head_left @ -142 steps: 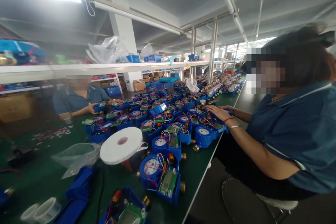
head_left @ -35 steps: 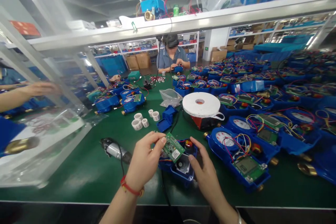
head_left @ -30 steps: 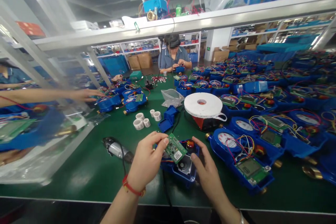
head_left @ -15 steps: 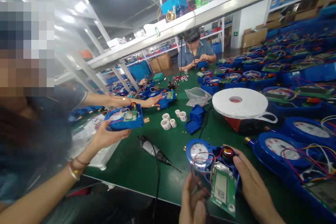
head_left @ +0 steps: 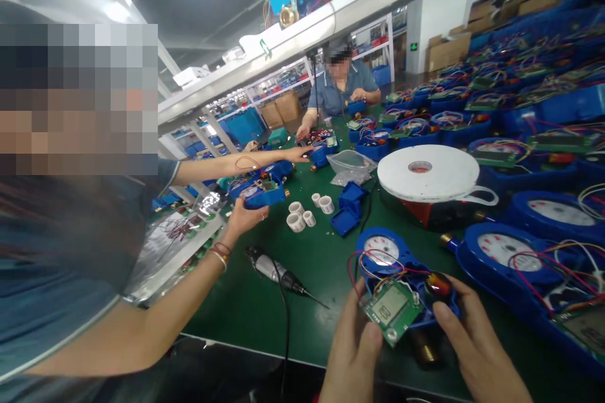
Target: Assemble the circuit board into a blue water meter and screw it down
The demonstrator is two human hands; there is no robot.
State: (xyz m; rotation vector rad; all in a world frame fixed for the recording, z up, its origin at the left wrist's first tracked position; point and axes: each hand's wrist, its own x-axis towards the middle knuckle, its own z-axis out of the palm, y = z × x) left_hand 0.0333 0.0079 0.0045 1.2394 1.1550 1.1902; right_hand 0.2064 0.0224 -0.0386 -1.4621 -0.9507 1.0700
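Between my hands is a blue water meter (head_left: pixel 384 250) with a round white dial, held over the front edge of the table. My left hand (head_left: pixel 352 343) grips its left side, the thumb at the lower edge of a green circuit board (head_left: pixel 394 310) with a small display. My right hand (head_left: pixel 477 343) is closed round the right side, the thumb just below a dark reddish cylindrical part (head_left: pixel 437 286). Thin red and white wires loop over the dial. A brass pipe end (head_left: pixel 428 352) points down toward me. Fingers under the housing are hidden.
An electric screwdriver (head_left: pixel 276 271) with its cord lies left on the green table (head_left: pixel 255 321). Beyond are white label rolls (head_left: pixel 296 221), blue plastic pieces (head_left: pixel 347 208) and a white round reel (head_left: pixel 428 171). More meters (head_left: pixel 508 252) crowd the right. A co-worker's arms (head_left: pixel 189 302) reach in from the left.
The meter in my hands has turned and tilted, so its brass end now shows. My left hand has closed on its side. The co-worker at left has moved a meter farther back.
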